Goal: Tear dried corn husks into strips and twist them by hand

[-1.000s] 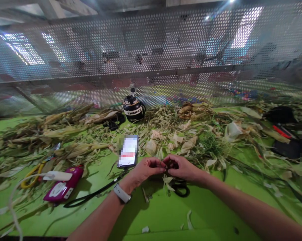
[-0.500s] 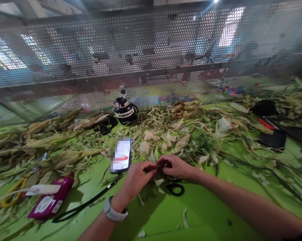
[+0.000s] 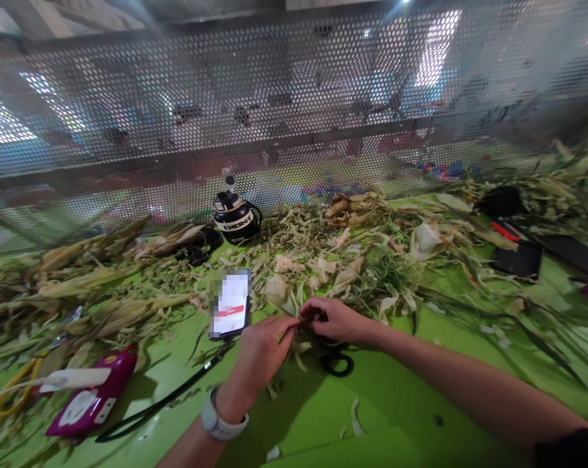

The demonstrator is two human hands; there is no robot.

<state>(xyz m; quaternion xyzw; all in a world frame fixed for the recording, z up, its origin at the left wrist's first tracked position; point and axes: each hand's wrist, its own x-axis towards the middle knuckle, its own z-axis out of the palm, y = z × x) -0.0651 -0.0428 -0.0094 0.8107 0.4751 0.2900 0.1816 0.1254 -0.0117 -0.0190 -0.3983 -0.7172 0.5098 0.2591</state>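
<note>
Over the green table [image 3: 401, 396] my two hands meet at the middle. My left hand [image 3: 262, 348], with a white watch on the wrist, pinches a small dark thing between thumb and fingers. My right hand [image 3: 335, 320] is curled round the same small thing, which is too small to name. Pale husk scraps [image 3: 301, 348] hang just under the fingers. Black-handled scissors [image 3: 337, 363] lie on the table right below my right hand. A phone [image 3: 230, 304] with a lit screen lies just left of my left hand, its black lanyard [image 3: 167, 400] trailing toward me.
Heaps of dried corn husks and leaves [image 3: 103, 286] cover the far half of the table. A black bottle [image 3: 235, 218] stands by the perforated metal screen [image 3: 294, 110]. A magenta power bank [image 3: 92, 400] with a white cable and yellow scissors [image 3: 11, 393] lie at left; black items [image 3: 516, 260] at right.
The view has swung right and down, so everything has slid left. My hands stay joined on the small thing, with the left fingers now stretched further toward the right hand.
</note>
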